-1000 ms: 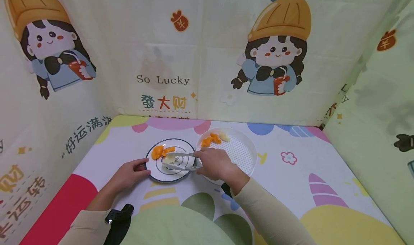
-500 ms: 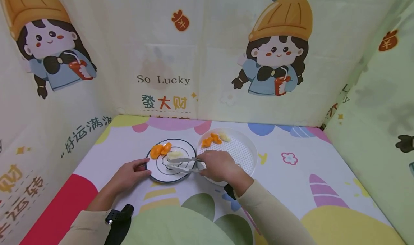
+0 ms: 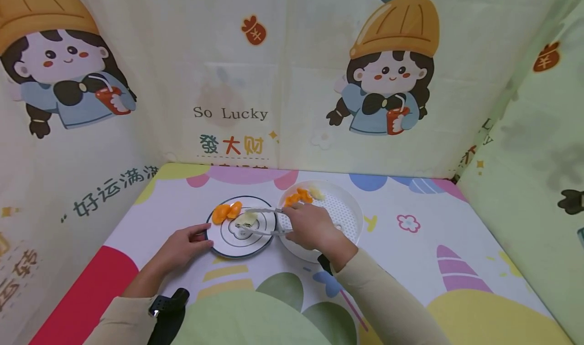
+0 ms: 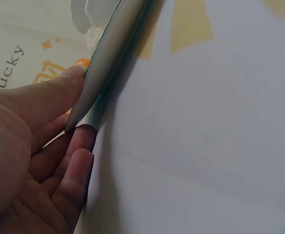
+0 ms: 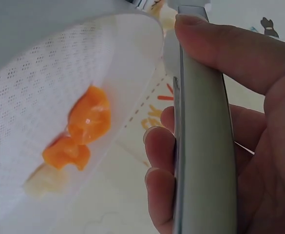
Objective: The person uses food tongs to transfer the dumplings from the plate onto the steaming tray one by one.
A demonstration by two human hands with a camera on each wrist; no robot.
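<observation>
- My left hand (image 3: 186, 244) pinches the left edge of the round white plate with a dark-blue rim (image 3: 220, 241), thumb on top, on the table (image 3: 388, 264).
- My right hand (image 3: 312, 227) grips the long silver metal tongs (image 3: 266, 232), their arms spread over the plate.
- A pale, translucent chunk (image 3: 248, 219) lies between the tong tips; I cannot tell whether they touch it.
- Two glossy orange pieces (image 3: 221, 214) sit at the plate's far left.
- Just right, the round white perforated basket (image 3: 348, 219) holds orange pieces (image 5: 89, 117) and a pale piece (image 5: 46, 180) at its far side.
</observation>
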